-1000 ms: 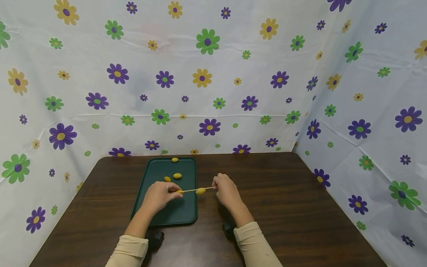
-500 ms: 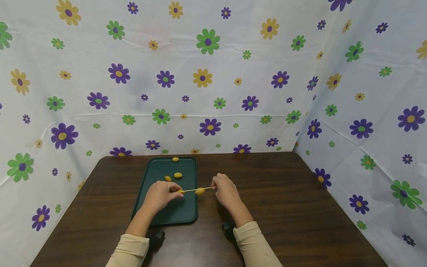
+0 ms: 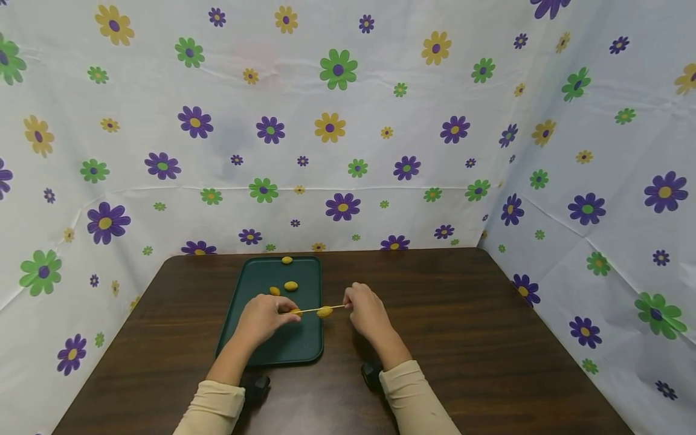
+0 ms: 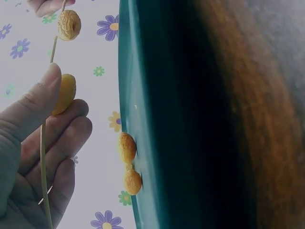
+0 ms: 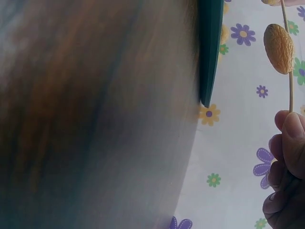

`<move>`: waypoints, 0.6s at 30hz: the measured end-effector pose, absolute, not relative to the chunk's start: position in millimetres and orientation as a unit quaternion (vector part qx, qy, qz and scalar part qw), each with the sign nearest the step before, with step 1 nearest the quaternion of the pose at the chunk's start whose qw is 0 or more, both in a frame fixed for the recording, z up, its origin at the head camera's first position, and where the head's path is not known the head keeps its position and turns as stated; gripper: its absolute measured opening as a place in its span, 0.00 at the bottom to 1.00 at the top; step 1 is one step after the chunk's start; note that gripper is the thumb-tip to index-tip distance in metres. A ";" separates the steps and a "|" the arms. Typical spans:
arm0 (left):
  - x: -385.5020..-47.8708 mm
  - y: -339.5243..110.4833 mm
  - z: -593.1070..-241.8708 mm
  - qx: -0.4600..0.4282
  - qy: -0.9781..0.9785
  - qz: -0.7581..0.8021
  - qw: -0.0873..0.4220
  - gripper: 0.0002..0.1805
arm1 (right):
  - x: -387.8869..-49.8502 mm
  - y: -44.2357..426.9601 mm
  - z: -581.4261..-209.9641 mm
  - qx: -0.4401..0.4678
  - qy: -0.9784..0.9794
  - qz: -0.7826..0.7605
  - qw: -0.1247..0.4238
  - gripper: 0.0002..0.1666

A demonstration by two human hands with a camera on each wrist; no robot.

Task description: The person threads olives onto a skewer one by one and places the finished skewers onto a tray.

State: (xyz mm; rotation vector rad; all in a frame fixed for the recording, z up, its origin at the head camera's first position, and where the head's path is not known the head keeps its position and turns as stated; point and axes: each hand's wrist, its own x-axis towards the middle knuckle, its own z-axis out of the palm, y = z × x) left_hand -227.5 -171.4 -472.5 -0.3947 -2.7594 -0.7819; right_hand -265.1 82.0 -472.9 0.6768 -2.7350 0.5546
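A thin pale stick (image 3: 308, 310) is stretched between the two hands near the green tray's right edge. My right hand (image 3: 367, 307) pinches its right end. A wrinkled yellow, date-like fruit (image 3: 324, 312) is on the stick between the hands, also seen in the right wrist view (image 5: 279, 49). With thumb and fingers my left hand (image 3: 263, 317) holds a second yellow fruit (image 4: 66, 94) against the stick, whose other end runs down past the palm in the left wrist view. Whether the stick pierces this second fruit I cannot tell.
Under the left hand lies the green tray (image 3: 293, 344), with loose yellow fruits (image 3: 290, 286) in its middle and another (image 3: 287, 260) at its far edge. The brown table (image 3: 462, 338) extends around it, backed by flowered cloth (image 3: 380, 109).
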 end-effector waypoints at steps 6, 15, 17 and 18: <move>-229.8 -169.6 -472.6 -0.132 -0.947 -0.269 0.115 0.09 | -265.8 80.9 -472.3 0.227 -0.947 0.190 0.127 0.16; -232.4 -168.2 -473.1 -0.130 -0.948 -0.268 0.109 0.10 | -265.6 80.3 -472.2 0.229 -0.946 0.188 0.130 0.16; -232.6 -167.7 -473.0 -0.130 -0.948 -0.267 0.109 0.10 | -265.7 80.1 -472.4 0.230 -0.947 0.187 0.128 0.16; -232.6 -167.6 -473.1 -0.131 -0.949 -0.267 0.108 0.10 | -265.7 80.1 -472.5 0.230 -0.946 0.187 0.127 0.15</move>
